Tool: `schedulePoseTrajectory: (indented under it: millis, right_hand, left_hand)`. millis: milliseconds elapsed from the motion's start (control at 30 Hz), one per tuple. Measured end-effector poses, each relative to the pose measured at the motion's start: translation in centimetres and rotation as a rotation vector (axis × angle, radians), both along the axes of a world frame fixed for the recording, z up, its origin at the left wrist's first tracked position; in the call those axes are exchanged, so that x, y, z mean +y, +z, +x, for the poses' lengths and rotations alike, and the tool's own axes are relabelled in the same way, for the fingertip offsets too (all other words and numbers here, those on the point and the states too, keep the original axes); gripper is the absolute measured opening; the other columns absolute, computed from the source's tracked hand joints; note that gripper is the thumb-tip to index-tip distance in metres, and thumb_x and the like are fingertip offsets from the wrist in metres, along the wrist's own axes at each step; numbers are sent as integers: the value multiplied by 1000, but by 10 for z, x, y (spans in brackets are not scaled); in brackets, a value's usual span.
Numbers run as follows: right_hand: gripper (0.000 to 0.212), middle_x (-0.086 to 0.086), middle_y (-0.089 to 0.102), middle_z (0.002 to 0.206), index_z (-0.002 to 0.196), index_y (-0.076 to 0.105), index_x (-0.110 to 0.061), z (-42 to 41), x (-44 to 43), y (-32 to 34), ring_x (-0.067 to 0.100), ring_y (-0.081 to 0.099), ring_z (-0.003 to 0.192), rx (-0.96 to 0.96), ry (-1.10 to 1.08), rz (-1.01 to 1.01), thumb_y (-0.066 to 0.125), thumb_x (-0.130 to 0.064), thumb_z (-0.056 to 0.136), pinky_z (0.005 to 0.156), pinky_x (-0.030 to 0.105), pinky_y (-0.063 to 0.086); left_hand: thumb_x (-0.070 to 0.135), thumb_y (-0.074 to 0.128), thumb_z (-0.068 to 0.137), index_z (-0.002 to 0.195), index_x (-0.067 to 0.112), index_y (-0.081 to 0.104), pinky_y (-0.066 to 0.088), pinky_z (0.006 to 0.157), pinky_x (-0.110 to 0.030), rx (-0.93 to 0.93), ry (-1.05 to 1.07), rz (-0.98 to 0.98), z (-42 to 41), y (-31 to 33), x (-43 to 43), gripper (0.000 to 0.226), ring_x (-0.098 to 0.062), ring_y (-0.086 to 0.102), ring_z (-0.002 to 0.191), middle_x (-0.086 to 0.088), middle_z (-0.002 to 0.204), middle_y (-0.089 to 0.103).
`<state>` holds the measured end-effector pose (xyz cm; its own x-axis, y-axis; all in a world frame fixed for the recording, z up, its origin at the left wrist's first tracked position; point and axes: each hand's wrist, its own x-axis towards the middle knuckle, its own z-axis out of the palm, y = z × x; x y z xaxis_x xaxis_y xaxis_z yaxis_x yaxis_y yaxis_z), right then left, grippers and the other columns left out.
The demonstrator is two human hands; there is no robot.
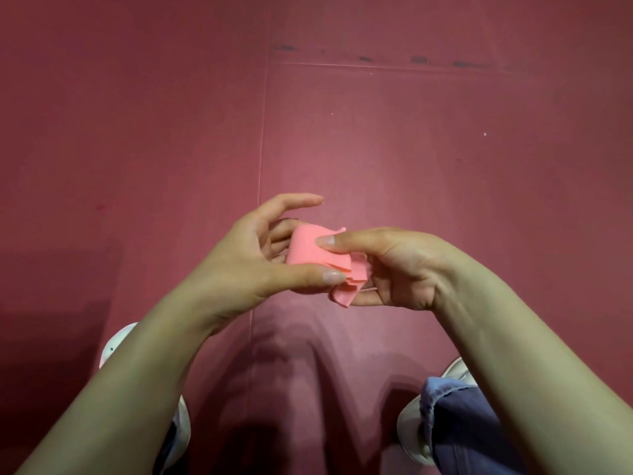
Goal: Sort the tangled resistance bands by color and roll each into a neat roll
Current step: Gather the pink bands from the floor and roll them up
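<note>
A pink resistance band [310, 250] is wound into a small, loose roll held in the air between both hands. My left hand [253, 255] grips its left side, thumb along the bottom edge and curled fingers behind it, with the index finger raised free above. My right hand [383, 265] pinches the right side, thumb on top and fingers underneath. Several uneven layers and a loose end [344, 296] stick out at the roll's lower right. No other bands are in sight.
Below the hands lies a dark red floor mat [411, 149] with a seam [262, 149] running up the middle. My white shoes [411, 426] and blue jeans cuff [459, 423] show at the bottom.
</note>
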<state>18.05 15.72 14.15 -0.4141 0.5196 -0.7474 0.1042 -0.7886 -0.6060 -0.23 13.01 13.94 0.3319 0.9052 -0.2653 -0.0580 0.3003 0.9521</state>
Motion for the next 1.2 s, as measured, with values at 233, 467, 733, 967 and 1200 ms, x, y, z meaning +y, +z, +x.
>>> schedulePoseTrajectory:
  millis: [233,467,733,967,1200]
  right_hand:
    - [26,4,71,68,56,75,-16,-2,0,1,14,69,57,55,-45,-30,82,-37,42,55,25,57]
    - [34,9,67,71,77,73,-5,-9,-1,5,18,67,60,340,-241,-239,80,-25,51,48,26,56]
    - [37,13,66,72,88,67,1,-7,-1,8,20,65,54,344,-311,-222,75,-21,60,44,25,54]
    - [29,8,62,57,59,68,-2,-7,0,9,16,63,46,270,-333,-244,76,-29,55,39,22,52]
    - [42,6,60,60,72,68,-9,-8,1,7,15,63,47,174,-251,-157,77,-42,49,40,21,52]
  left_hand:
    - [26,88,40,114,22,64,56,84,-30,60,109,107,2,0,1,77,-20,69,101,-8,108,72]
    - [21,84,46,110,15,65,55,74,-27,-107,263,91,13,-1,-1,67,-23,71,87,-16,99,73]
    - [55,85,51,108,32,71,49,90,-25,47,17,219,2,1,1,64,-7,63,110,9,113,71]
    - [34,80,64,126,32,61,38,108,-52,141,-136,208,-4,1,1,65,-10,51,128,11,129,63]
    - [27,78,67,104,24,72,52,88,-23,119,20,257,2,-8,2,38,-10,67,104,5,105,74]
